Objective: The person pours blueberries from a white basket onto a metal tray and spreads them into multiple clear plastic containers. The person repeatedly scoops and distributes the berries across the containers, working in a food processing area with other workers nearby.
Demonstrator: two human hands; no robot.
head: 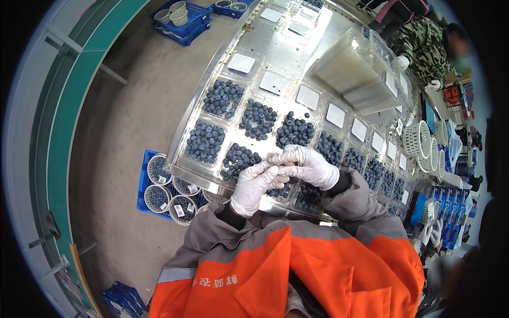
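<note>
My left hand [254, 186] and my right hand [309, 165], both in white gloves, meet at the fingertips above the front rows of clear plastic clamshells. The fingers are bent and pressed together; whether anything small is between them is hidden. Beneath the left fingers sits a clamshell of blueberries [239, 159]. Just beyond the right hand lies another heap of blueberries [295, 131], with one loose berry [307, 115] apart from it. More filled clamshells hold blueberries [205, 141] at the left and blueberries [330, 148] to the right. Open lids with white pads [307, 97] lie behind them.
Tall stacks of clear clamshells [346, 63] stand on the metal table [274, 47]. White baskets [417, 139] are at the right. On the floor, a blue crate [142, 198] holds baskets of blueberries [157, 198]; other blue crates [199, 24] stand farther back. A person in camouflage [421, 45] is across the table.
</note>
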